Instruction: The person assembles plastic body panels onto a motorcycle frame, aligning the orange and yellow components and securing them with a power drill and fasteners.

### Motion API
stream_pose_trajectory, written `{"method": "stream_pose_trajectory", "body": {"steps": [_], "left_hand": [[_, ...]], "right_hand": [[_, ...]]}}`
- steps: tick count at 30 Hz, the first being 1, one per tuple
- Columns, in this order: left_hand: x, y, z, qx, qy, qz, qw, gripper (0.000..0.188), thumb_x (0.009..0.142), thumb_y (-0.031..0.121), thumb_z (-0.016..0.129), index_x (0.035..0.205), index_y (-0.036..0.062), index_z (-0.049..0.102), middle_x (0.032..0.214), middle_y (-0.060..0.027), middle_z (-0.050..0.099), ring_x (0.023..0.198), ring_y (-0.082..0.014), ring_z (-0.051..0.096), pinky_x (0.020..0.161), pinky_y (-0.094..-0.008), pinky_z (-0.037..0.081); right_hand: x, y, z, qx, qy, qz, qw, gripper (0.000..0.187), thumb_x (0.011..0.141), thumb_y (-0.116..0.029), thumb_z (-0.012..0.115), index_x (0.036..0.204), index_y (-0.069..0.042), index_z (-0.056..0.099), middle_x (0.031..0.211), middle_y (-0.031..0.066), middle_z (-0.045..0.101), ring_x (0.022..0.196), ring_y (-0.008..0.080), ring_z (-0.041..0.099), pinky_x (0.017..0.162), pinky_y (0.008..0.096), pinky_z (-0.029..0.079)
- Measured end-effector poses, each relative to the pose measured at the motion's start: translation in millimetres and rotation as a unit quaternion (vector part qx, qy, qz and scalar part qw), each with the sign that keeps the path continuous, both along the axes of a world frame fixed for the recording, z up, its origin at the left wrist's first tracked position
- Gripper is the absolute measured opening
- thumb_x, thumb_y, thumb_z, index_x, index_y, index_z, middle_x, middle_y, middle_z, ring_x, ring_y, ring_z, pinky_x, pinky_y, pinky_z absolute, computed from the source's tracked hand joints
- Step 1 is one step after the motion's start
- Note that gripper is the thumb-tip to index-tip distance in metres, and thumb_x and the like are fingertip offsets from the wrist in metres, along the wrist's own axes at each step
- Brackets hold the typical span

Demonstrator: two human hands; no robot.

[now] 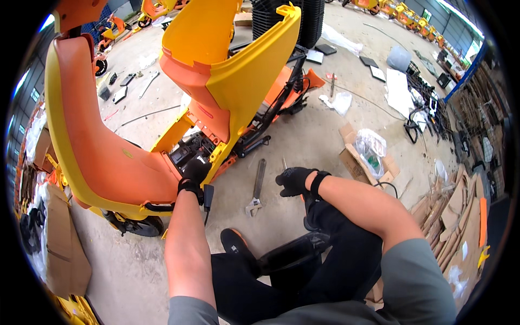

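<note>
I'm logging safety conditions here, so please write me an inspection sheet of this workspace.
Surface: grey floor, with scattered parts and scraps.
Job's things: orange-and-yellow vehicle, its compartment open; adjustable wrench lying on the floor.
Clutter: open cardboard box holding a clear plastic bag; white sheet beyond.
Hands: both black-gloved; left hand at the compartment, grip unclear; right hand closed around a thin tool.
Cables: dark cable across the floor beyond the vehicle; cord below the left wrist.
Surroundings: similar vehicles behind; flattened cardboard at right.
</note>
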State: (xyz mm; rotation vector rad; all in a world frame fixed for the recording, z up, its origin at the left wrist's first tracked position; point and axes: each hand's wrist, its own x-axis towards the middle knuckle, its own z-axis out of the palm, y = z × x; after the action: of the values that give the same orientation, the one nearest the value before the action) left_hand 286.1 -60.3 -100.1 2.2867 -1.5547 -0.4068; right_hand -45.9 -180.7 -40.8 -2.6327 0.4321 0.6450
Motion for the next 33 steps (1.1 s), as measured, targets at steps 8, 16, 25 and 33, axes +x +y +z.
{"method": "stream_pose_trajectory", "body": {"steps": [8, 16, 25, 33], "left_hand": [[9, -1, -12, -0.076, 0.012, 0.051, 0.996, 0.035, 0.078, 0.038, 0.062, 0.08, 0.0036, 0.067, 0.079, -0.022, 0.065, 0.078, -0.0394, 0.063, 0.068, -0.0456, 0.05], [-7, -3, 4, -0.011, 0.07, 0.099, 0.993, 0.043, 0.078, 0.031, 0.061, 0.104, -0.0029, 0.061, 0.099, -0.0284, 0.063, 0.096, -0.0393, 0.061, 0.081, -0.0419, 0.049], [13, -8, -21, 0.001, 0.076, 0.077, 0.994, 0.042, 0.079, 0.035, 0.061, 0.095, -0.0041, 0.064, 0.096, -0.0275, 0.063, 0.093, -0.0401, 0.061, 0.08, -0.0427, 0.049], [5, 0, -9, -0.041, 0.066, 0.083, 0.993, 0.033, 0.079, 0.035, 0.064, 0.091, 0.004, 0.066, 0.084, -0.0199, 0.066, 0.082, -0.0363, 0.063, 0.07, -0.0402, 0.049]], "right_hand": [[2, -9, 4, 0.011, -0.055, -0.011, 0.998, 0.04, 0.078, -0.037, 0.065, 0.096, -0.002, 0.061, 0.095, 0.0199, 0.065, 0.095, 0.0373, 0.062, 0.082, 0.0441, 0.049], [-5, -29, 8, 0.022, -0.081, -0.067, 0.994, 0.045, 0.079, -0.039, 0.066, 0.108, -0.004, 0.06, 0.097, 0.0179, 0.066, 0.094, 0.0358, 0.062, 0.083, 0.0419, 0.049], [-15, -43, 35, -0.012, -0.082, -0.095, 0.992, 0.044, 0.084, -0.037, 0.063, 0.114, -0.004, 0.057, 0.096, 0.0211, 0.065, 0.093, 0.0367, 0.062, 0.081, 0.0412, 0.049], [-19, -46, 29, 0.007, -0.047, -0.123, 0.991, 0.048, 0.082, -0.039, 0.064, 0.114, -0.004, 0.059, 0.109, 0.0213, 0.063, 0.104, 0.0372, 0.059, 0.089, 0.0415, 0.047]]}}
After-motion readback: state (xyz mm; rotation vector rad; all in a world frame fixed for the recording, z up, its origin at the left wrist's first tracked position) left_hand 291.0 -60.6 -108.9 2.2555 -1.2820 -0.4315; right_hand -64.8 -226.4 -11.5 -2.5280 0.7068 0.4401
